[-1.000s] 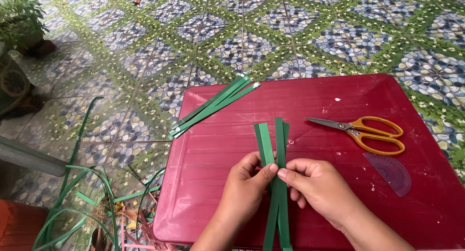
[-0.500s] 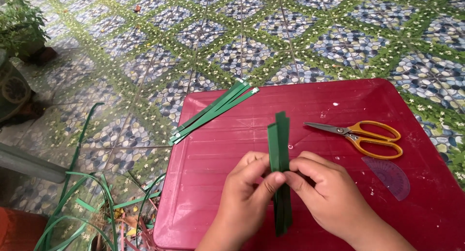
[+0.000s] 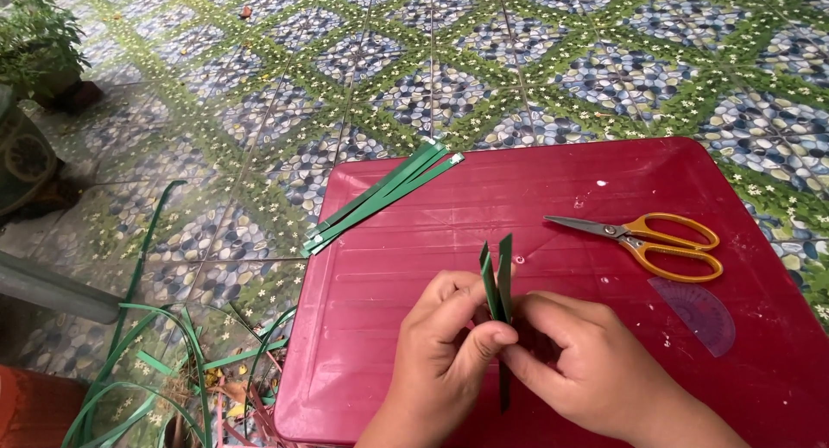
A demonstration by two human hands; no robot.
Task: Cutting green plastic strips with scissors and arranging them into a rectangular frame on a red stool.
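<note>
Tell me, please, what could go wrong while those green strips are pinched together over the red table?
The green strips are gripped only low down between the left hand and right hand, so their free upper ends may splay or slide out of line. The spare strip bundle overhangs the red table edge and could be knocked off. The scissors lie close beside the right hand, blades pointing inward.

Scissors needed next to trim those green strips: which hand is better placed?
Probably the right hand. The orange-handled scissors lie on the red tray on its side, with nothing between. The left hand pinches the green strips and would have to cross over.
</note>
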